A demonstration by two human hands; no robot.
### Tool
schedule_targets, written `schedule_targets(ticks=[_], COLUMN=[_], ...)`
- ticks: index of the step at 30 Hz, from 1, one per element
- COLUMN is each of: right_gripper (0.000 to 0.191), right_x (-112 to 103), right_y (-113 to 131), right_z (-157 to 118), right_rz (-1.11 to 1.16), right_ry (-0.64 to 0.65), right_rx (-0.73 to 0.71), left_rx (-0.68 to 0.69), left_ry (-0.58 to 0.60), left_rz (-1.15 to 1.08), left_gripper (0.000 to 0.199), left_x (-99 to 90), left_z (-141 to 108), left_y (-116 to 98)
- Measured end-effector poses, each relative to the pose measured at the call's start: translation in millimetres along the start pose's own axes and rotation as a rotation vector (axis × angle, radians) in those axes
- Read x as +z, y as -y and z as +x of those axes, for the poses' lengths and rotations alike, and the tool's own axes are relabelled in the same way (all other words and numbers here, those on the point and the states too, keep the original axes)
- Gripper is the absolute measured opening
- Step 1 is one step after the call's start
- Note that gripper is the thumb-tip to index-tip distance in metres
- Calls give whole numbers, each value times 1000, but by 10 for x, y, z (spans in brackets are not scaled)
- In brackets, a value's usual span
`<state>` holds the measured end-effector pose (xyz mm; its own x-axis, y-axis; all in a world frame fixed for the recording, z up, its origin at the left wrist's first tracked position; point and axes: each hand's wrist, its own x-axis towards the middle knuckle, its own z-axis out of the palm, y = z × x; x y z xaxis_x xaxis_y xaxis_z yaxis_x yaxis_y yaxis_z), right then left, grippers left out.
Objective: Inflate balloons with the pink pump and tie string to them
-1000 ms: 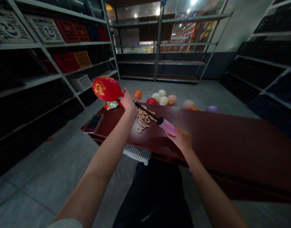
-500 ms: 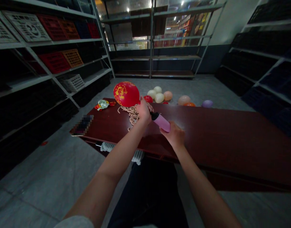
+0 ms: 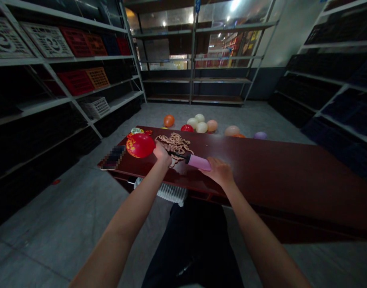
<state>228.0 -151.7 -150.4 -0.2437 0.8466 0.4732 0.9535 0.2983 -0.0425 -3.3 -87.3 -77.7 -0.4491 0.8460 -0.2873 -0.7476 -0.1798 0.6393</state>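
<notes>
A red balloon (image 3: 144, 145) with yellow printing, partly inflated, is at the left of the table. My left hand (image 3: 162, 153) is closed round its neck, where the black nozzle end of a hand pump goes in; the fingers hide the joint. My right hand (image 3: 220, 171) grips the far end of the pink balloon pump (image 3: 198, 162), whose black rod shows between the two hands. Just beyond the pump lies a tangled heap of long beige uninflated balloons (image 3: 179, 141).
The dark red table (image 3: 270, 176) stretches right. A blurred-out phone-like object (image 3: 114, 157) lies at its left corner, near a pale crumpled item (image 3: 137, 131). Several white balloons (image 3: 201, 127) and an orange balloon (image 3: 169, 121) rest on the floor behind. Shelves with crates (image 3: 77, 42) stand left.
My left hand and the red balloon have moved left and toward me. More of the black pump rod shows, and the pump lies flatter. The camera view has tilted up slightly.
</notes>
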Motion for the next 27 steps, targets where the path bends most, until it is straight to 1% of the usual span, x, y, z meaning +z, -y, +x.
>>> schedule_targets(ticks=[3, 5, 8, 11, 13, 15, 18, 20, 23, 25, 27], right_gripper=[38, 39, 38, 37, 40, 43, 45, 44, 44, 44, 45], right_x=[31, 52, 72, 84, 91, 95, 93, 90, 91, 98, 107], right_y=[-21, -30, -34, -43, -59, -78, -98, -101, -98, -99, -106], right_z=[-9, -12, -9, -2, 1, 7, 21, 32, 44, 48, 50], right_rz=[11, 31, 78, 119, 121, 111, 107, 118, 133, 138, 141], right_ry=[-33, -60, -79, -100, -126, -145, -143, -133, -123, -124, -132], right_rx=[-54, -61, -30, 44, 114, 184, 264, 302, 349, 370, 383], left_rx=[41, 74, 125, 194, 242, 280, 296, 293, 283, 258, 227], left_ry=[-15, -11, 26, 101, 144, 162, 181, 212, 278, 328, 367], left_rz=[-40, -48, -47, -43, -44, -42, -23, -5, 31, 70, 111], left_gripper=[49, 49, 49, 53, 55, 55, 52, 52, 55, 58, 62], left_x=[-83, -69, 68, 313, 504, 695, 946, 1072, 1173, 1179, 1143], left_z=[88, 135, 154, 97, 36, -19, -63, -82, -157, -253, -365], left_y=[-329, -530, -712, -714, -648, -563, -408, -263, 53, 307, 541])
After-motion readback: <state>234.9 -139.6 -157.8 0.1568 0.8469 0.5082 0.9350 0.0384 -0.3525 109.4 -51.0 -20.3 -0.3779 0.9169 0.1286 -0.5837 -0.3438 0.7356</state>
